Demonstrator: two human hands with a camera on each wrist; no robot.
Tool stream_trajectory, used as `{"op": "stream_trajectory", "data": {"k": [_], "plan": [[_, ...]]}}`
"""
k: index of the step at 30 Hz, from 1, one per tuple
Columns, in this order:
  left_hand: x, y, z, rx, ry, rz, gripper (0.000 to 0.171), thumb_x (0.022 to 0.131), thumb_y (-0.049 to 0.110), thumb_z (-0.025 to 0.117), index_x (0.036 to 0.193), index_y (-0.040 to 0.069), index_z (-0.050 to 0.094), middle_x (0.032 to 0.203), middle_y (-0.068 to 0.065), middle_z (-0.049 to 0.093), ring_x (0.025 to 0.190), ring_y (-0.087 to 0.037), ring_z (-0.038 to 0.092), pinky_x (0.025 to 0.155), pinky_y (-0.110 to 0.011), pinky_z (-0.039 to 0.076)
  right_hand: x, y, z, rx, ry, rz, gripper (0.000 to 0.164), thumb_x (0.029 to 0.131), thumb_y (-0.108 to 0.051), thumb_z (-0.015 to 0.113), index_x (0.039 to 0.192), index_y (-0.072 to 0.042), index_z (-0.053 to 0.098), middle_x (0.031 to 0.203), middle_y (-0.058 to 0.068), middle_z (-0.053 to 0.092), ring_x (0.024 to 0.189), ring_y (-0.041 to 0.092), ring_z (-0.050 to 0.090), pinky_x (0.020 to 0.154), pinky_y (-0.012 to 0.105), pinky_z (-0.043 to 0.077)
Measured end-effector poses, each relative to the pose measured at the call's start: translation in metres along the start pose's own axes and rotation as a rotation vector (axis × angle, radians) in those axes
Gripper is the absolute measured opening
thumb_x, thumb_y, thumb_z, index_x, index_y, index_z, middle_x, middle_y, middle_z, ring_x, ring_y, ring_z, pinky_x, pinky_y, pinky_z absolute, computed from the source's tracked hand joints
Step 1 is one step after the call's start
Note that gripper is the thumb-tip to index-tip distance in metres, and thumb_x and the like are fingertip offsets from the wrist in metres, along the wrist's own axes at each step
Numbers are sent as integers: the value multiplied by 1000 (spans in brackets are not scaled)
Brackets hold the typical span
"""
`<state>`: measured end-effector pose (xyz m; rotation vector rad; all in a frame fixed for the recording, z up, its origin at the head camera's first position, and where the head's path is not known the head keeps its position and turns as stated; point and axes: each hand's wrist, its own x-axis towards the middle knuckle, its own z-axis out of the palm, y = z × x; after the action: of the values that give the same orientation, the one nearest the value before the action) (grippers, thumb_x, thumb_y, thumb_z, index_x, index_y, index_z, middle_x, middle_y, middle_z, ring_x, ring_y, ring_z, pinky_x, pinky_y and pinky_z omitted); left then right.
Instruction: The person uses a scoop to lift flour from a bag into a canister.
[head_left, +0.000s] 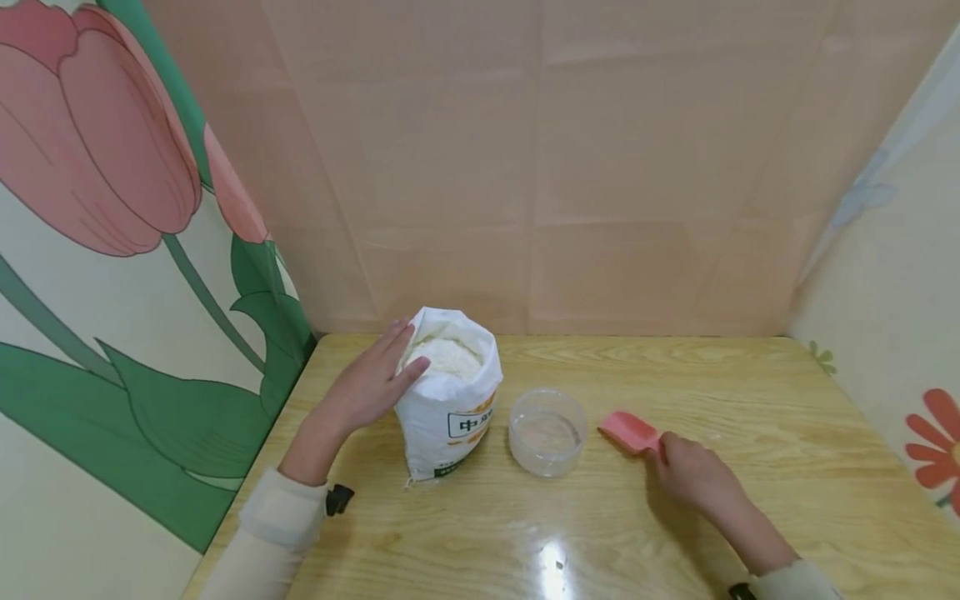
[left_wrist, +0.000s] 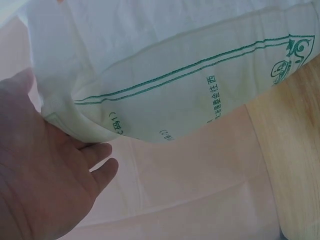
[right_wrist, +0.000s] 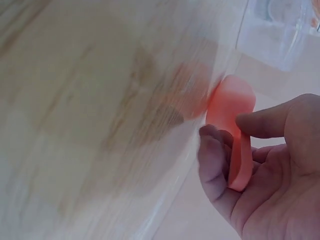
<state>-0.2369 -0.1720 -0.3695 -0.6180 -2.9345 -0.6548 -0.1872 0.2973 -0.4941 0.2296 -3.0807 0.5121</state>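
Note:
A white sack [head_left: 442, 421] of white powder [head_left: 448, 357] stands upright with its top open. My left hand [head_left: 372, 379] rests against its upper left side, thumb spread toward the front rim. In the left wrist view, loosely extended fingers [left_wrist: 102, 170] lie along the printed sack [left_wrist: 165, 90]. To the right, my right hand [head_left: 699, 473] grips the handle of a small pink scoop [head_left: 632, 431], whose blade points left. The right wrist view shows thumb and fingers around the scoop's handle [right_wrist: 241, 160], blade [right_wrist: 232, 97] close over the table.
Between sack and scoop stands a round clear plastic tub [head_left: 547, 433]. All of it is on a wood-grain table [head_left: 480, 533]. A pinkish-brown covering [head_left: 540, 167] rises at the back edge, with a tulip-patterned wall [head_left: 97, 167] left and a flowered wall [head_left: 900, 275] right.

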Motion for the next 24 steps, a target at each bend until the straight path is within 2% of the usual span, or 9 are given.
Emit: {"op": "stream_trajectory", "data": {"k": [8,17,20,24], "plan": [[0,0,1,-19,2,-2,86,103,68,25,162,5,19,170,-9,11,157,-26,8,125,-50,18,1,1,-6,22,90,-66,21,102,-17,56,87,-3,55,73,6,54,64,24,55,53,45,46],[0,-1,1,-30,-1,-1,85,104,67,24,162,6,17,170,-11,12,157,-26,7,125,-50,17,0,0,-23,8,111,-109,20,106,-19,51,95,-4,57,77,4,53,64,19,52,53,38,44],[0,0,0,-37,-6,-5,84,104,67,24,162,7,17,170,-8,10,157,-25,7,125,-49,16,-2,-1,-29,-13,149,-158,14,104,-16,55,98,-4,59,78,2,56,65,17,53,52,37,45],[0,0,-1,-41,-17,-7,83,104,66,24,162,7,16,170,-6,8,157,-25,6,125,-49,16,-1,-3,-38,-67,221,-279,9,101,-13,62,95,-7,58,72,-4,49,61,10,44,50,29,39]]}}
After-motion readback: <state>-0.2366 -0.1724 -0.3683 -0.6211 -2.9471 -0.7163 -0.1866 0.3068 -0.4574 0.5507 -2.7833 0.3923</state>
